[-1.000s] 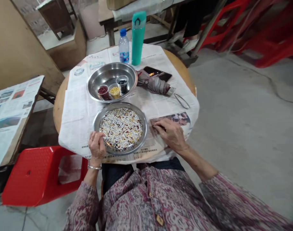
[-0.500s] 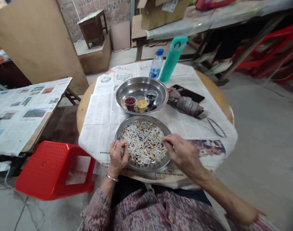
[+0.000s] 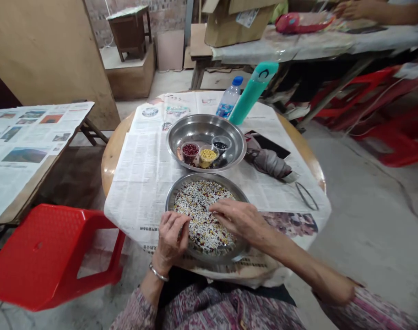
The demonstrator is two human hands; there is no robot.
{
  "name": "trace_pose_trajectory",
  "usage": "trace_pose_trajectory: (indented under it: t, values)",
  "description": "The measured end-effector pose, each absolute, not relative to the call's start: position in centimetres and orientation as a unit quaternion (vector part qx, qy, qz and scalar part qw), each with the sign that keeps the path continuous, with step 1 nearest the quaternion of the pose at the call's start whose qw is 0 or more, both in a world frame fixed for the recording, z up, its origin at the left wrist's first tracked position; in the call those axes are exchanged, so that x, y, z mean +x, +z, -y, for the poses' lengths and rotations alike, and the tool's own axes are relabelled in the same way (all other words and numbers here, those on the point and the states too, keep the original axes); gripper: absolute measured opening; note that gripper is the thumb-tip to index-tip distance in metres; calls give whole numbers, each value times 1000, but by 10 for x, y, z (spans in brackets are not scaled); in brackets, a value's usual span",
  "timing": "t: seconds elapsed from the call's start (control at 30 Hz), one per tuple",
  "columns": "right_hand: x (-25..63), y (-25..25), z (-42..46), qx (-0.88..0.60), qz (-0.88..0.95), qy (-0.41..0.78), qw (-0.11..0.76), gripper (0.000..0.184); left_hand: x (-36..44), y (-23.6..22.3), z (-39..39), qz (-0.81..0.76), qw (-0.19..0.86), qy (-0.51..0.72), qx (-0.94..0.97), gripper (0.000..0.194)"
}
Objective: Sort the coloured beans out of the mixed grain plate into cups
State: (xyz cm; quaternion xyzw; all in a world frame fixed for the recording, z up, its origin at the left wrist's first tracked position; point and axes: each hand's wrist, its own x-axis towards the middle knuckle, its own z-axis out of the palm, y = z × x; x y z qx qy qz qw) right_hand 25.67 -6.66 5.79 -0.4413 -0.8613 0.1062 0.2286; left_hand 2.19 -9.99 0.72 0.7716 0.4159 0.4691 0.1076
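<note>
Red-flecked white grains [image 3: 202, 224] lie under the right hand [image 3: 241, 220], beside the left hand [image 3: 172, 238], both curled, any pinch unclear.

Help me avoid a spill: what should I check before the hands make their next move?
1. Front pan resting on the newspaper: ok.
2. Pieces in the front pan fully in sight: not ok; the right hand covers some.
3. Left hand, at the pan's near-left rim, has a piece in its grip: cannot tell; the fingertips are too small to read.
4. Red-filled cup, yellow-filled cup and dark-filled cup inside the rear basin: ok.
5. Bottle capped: ok, blue cap on.
6. Umbrella apart from both hands: ok.
</note>
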Motion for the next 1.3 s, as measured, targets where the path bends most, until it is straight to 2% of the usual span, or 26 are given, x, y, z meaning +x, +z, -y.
trace_pose_trajectory:
  t: [0.1, 0.17, 0.23, 0.37, 0.53, 0.73, 0.83, 0.93, 1.0, 1.13, 1.2, 1.3]
  values:
    - [261, 86, 26, -495, 814, 88, 291, 18, 21, 6, 100, -419, 120, 459, 774, 23]
    - [265, 99, -10, -548, 783, 45, 290, 19, 21, 5, 100, -419, 126, 455, 776, 24]
    - [269, 104, -48, -581, 773, 13, 253, 17, 21, 5, 100, -417, 132, 453, 777, 26]
    - [271, 95, -105, -591, 786, 31, 180, 10, 20, 6, 100, -417, 140, 453, 775, 26]
    - [265, 83, -123, -577, 808, 54, 107, 10, 21, 8, 100, -419, 132, 452, 776, 23]
    - [259, 89, -117, -588, 802, 34, 98, 18, 23, 11, 99, -416, 121, 455, 778, 19]
    - [257, 98, -100, -603, 782, 36, 155, 18, 23, 10, 99, -420, 119, 453, 777, 20]
    - [253, 98, -53, -553, 803, 67, 211, 20, 21, 9, 99, -418, 118, 448, 781, 20]
    - [246, 88, -8, -480, 847, 132, 186, 14, 21, 9, 98, -419, 114, 442, 785, 19]
    - [226, 50, 66, -316, 934, 152, 69, 9, 21, 10, 95, -421, 98, 443, 786, 17]
    - [226, 37, 76, -324, 934, 138, 54, 9, 21, 11, 94, -418, 90, 447, 786, 17]
    - [243, 34, 60, -435, 892, 101, 65, 20, 23, 11, 93, -422, 87, 449, 783, 15]
